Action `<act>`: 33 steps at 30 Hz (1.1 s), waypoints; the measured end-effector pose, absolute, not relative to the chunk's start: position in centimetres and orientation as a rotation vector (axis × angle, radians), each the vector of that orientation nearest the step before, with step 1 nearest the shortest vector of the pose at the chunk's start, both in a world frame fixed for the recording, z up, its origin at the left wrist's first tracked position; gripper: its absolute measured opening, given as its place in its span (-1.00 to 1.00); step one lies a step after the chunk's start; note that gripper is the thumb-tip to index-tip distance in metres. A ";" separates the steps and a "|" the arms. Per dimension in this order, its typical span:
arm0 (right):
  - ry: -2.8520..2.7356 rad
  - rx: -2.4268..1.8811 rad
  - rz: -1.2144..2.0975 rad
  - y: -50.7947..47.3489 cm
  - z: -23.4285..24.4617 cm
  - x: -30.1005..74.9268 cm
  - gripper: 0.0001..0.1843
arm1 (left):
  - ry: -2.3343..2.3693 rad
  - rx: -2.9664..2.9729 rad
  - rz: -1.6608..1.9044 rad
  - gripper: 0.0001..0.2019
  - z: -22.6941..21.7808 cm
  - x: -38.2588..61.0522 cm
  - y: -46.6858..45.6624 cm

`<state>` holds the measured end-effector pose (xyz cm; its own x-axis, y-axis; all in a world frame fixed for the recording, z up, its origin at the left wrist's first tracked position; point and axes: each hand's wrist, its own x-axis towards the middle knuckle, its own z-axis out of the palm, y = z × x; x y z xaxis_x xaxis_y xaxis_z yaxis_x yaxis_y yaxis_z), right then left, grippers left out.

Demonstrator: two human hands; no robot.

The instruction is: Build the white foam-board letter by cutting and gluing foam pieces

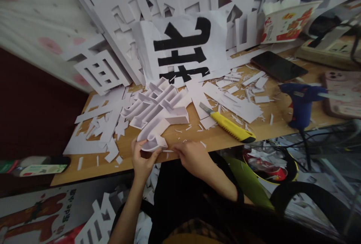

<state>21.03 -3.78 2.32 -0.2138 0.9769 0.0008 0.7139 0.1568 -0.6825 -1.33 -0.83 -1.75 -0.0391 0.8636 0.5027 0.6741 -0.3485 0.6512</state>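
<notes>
On the wooden table in front of me lies a white foam-board character (158, 106) with upright walls along its strokes. My left hand (143, 157) holds its near curved end between thumb and fingers. A thin white strip (168, 150) runs from that end to my right hand (190, 157), whose fingers pinch the strip's free end. To the right of the character rests a yellow utility knife (229, 125), its blade pointing left. Behind it leans a paper sheet (180, 48) printed with a large black character.
White board offcuts (231, 103) are scattered widely. At right are a blue hot glue gun (300, 103), a dark phone (278, 66), a pink-cased phone (342, 95) and a paper food tub (287, 22). A bottle (34, 165) lies left; a waste bin (295, 167) stands below.
</notes>
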 end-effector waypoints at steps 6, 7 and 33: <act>-1.870 -1.584 1.046 -3.3 2.3 22.3 -0.74 | 1.676 2.073 1.298 -0.57 -1.7 -1.3 -1.0; -1.853 -1.607 1.053 -3.2 2.3 22.4 -0.74 | 1.674 2.083 1.298 -0.57 -1.7 -1.3 -1.0; -1.667 -1.422 1.329 -1.9 2.0 21.6 -0.73 | 1.623 2.178 1.288 -0.57 -1.5 -1.1 -1.0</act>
